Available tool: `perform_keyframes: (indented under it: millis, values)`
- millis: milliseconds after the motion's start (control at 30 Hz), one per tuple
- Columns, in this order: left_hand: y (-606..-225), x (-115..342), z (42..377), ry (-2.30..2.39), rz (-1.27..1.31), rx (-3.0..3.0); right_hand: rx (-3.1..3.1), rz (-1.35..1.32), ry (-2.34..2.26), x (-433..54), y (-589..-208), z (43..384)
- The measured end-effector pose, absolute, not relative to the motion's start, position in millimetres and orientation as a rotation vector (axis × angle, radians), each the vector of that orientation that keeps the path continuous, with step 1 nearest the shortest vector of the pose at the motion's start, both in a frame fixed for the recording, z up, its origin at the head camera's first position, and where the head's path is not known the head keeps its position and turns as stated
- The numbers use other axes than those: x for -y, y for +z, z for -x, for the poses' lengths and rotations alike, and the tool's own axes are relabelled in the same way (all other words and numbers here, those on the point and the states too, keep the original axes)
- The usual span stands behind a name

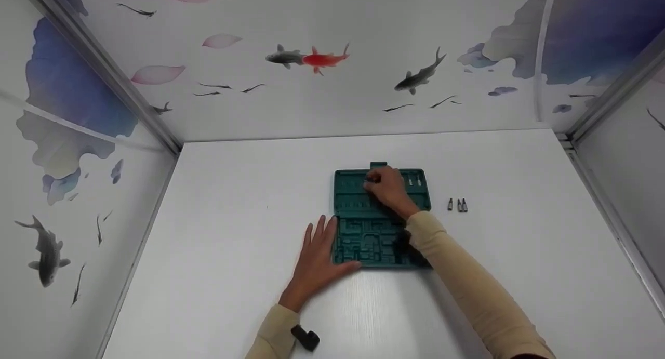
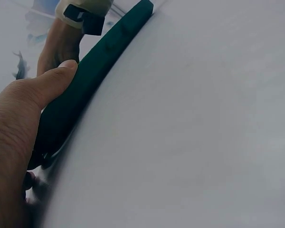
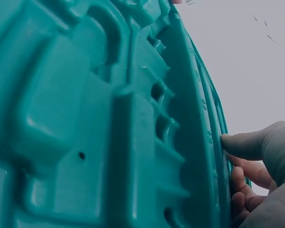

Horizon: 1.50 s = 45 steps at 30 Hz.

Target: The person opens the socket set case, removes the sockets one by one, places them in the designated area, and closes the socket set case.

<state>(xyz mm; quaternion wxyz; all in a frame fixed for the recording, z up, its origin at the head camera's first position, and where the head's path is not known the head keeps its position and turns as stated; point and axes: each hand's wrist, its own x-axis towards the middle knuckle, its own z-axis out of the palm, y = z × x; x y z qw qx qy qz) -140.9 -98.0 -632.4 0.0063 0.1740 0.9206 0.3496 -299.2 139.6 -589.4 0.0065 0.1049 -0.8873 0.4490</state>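
Observation:
An opened green plastic tool case (image 1: 382, 213) lies flat on the white table, its two moulded halves spread out. My left hand (image 1: 315, 260) rests at its near left corner, fingers straight along the left side. In the left wrist view the thumb (image 2: 66, 66) lies on the case's edge. Over the far half, my right hand (image 1: 388, 185) has curled fingers and pinches a small dark piece, mostly hidden by the fingertips. Two small silver bits (image 1: 414, 182) sit in slots to its right. The right wrist view shows the curled right hand (image 3: 261, 171) past the moulded half.
Three small metal bits (image 1: 462, 205) stand or lie on the table (image 1: 249, 193) right of the case, two of them close together. White walls (image 1: 353, 104) with painted fish enclose the table at the back and both sides.

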Motion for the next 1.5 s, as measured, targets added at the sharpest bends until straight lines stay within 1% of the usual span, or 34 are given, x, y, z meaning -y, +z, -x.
perform_keyframes:
  millis: [133,267,433,600,933,1500]
  values:
    - [-634,98,141,1.096,-0.545,-2.874,2.716,-0.308,1.441,-139,-591,298]
    - [-634,97,141,1.113,-0.534,-2.857,2.588,-0.242,1.6,-141,-588,297]
    - [-633,97,140,1.121,-0.525,-2.86,2.482,-0.228,1.787,-149,-573,294]
    - [-631,96,141,1.112,-0.521,-2.87,2.483,-0.246,1.777,-162,-562,288]
    - [-632,97,141,1.106,-0.502,-2.874,2.523,-0.216,1.737,-206,-566,272]
    - [-633,96,141,1.091,-0.482,-2.862,2.699,0.032,1.585,-285,-564,235]
